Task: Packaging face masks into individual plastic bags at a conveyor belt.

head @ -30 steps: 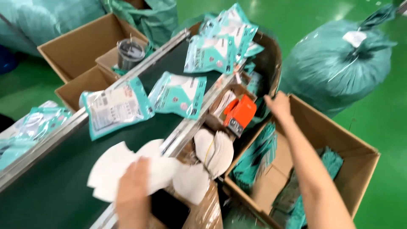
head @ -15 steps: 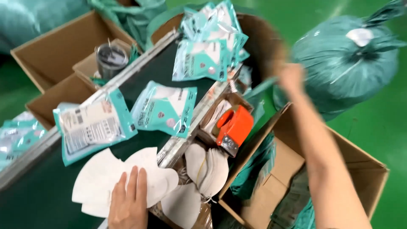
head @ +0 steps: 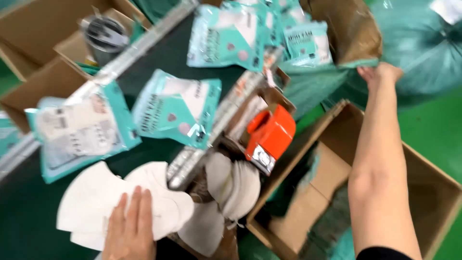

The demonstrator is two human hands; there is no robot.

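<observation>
My left hand [head: 129, 226] lies flat, fingers together, on a pile of white folded face masks [head: 91, 202] on the dark green belt [head: 29, 212]. My right hand [head: 380, 74] reaches far out to the upper right and grips the edge of a teal plastic bag [head: 317, 82] by a brown box. Teal-and-white mask packets [head: 175, 108] lie on the belt, one at the left [head: 79, 130] and several at the top [head: 226, 33]. More white masks [head: 231, 185] sit in a small box beside the belt.
An orange tape dispenser [head: 269, 135] rests on the box by the belt's metal rail [head: 211, 130]. An open cardboard box [head: 423, 192] stands under my right arm. Brown boxes [head: 33, 29] and a grey tape roll [head: 103, 36] sit top left. A large tied teal sack [head: 423, 43] fills the top right.
My right hand has moved up and away to the teal bag's edge. My left hand has settled flat on the white masks. The view has shifted closer.
</observation>
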